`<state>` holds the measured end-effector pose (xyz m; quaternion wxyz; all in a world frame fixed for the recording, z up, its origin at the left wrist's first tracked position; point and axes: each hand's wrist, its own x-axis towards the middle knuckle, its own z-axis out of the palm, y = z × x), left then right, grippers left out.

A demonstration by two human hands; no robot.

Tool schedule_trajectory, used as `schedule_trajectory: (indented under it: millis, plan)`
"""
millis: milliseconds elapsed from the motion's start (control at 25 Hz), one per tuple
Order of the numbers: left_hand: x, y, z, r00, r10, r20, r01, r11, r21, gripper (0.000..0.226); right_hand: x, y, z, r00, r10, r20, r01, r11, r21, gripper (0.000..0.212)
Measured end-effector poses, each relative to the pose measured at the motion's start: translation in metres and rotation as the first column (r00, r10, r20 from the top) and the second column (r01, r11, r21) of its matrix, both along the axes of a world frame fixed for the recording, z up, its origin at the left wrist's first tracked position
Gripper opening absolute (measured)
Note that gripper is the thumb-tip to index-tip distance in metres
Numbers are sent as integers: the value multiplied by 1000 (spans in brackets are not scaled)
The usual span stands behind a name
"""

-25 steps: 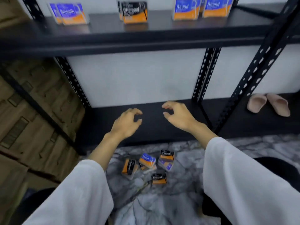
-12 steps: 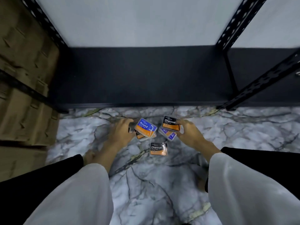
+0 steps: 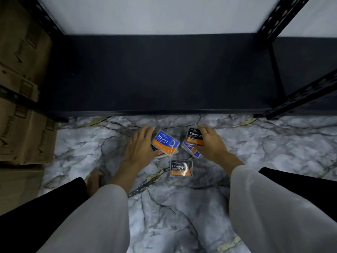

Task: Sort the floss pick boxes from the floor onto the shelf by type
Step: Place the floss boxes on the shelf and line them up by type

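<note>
So a second ago both hands were up in the air in front of the shelf, holding nothing, and now they're down on the marble floor (image 3: pixel 182 207) right in the little heap of floss pick boxes. The left hand (image 3: pixel 138 150) has landed on the left edge of the blue Round box (image 3: pixel 165 142), fingers fairly straight along its side, touching it more than holding it from what I can see; that box sits tilted on top of another box (image 3: pixel 157 152) that's mostly hidden, so I can't tell its type. The right hand (image 3: pixel 212 143) has its fingers curled round the right side of a black Charcoal box (image 3: pixel 194 136), which leans on a purple-labelled box (image 3: pixel 191 150) under it. A second Charcoal box (image 3: pixel 181 168) lies flat just nearer to the person, untouched. The bottom shelf (image 3: pixel 155 73) right behind the heap is bare and dark, and cardboard cartons (image 3: pixel 21 106) are stacked off to the left. My read: the pickup of the next two boxes is only starting, nothing is lifted yet. Since each hand is on a different type, they'd have to go to separate spots up on the shelf, and all five boxes here are left to sort.
</note>
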<state>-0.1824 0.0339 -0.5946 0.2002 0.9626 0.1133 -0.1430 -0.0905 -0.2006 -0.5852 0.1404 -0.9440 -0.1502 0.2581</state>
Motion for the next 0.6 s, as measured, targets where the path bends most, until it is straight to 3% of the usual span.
schedule_trajectory:
  millis: [120, 240, 440, 600]
  plan:
    - [19, -11, -2, 974, -221, -48, 223, 974, 41, 90, 2, -3, -4, 1000, 0, 0, 0, 1000, 21, 78]
    - [29, -16, -7, 946, -314, -77, 317, 947, 41, 79, 1, -9, -5, 999, -15, 29, 12, 996, 86, 74]
    - [24, -18, 6, 978, -204, -33, 198, 971, -138, 74, -2, -15, 11, 998, -53, 38, 46, 985, 164, 72]
    - [23, -19, 62, 993, -90, 71, 103, 973, -209, 72, -4, -16, 50, 993, -70, 92, 48, 974, 221, 69]
